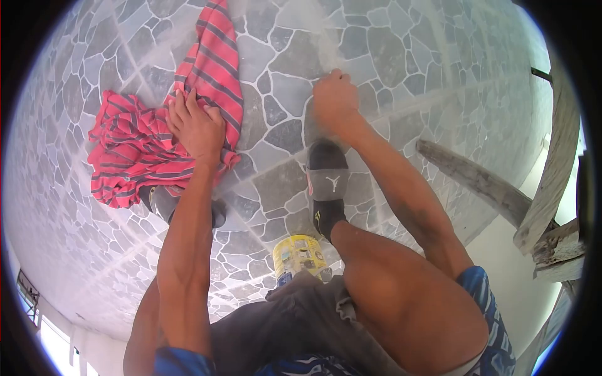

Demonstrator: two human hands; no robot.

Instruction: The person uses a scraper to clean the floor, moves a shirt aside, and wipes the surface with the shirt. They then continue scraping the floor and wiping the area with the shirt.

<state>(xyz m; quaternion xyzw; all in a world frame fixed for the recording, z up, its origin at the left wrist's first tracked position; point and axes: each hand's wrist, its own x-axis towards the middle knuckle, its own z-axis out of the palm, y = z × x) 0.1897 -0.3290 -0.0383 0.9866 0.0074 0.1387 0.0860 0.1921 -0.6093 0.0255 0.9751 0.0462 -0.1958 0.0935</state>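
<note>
A red cloth with dark stripes (pixel 141 150), possibly a shirt, lies bunched on the stone-patterned tile floor (pixel 285 128), one long end stretching toward the top. On it rests my left hand (pixel 197 125), its fingers spread and slightly bent over the fabric. My right hand (pixel 337 100) is closed low over the tiles, beyond my right foot. Its fingers curl away from me, so whatever may be inside them is hidden.
Between my legs stands a yellow printed can (pixel 301 254). My right foot wears a dark slide sandal (pixel 328 178) over a black sock; the other foot is partly behind my left arm. Weathered wooden beams (pixel 480 182) stand on the right.
</note>
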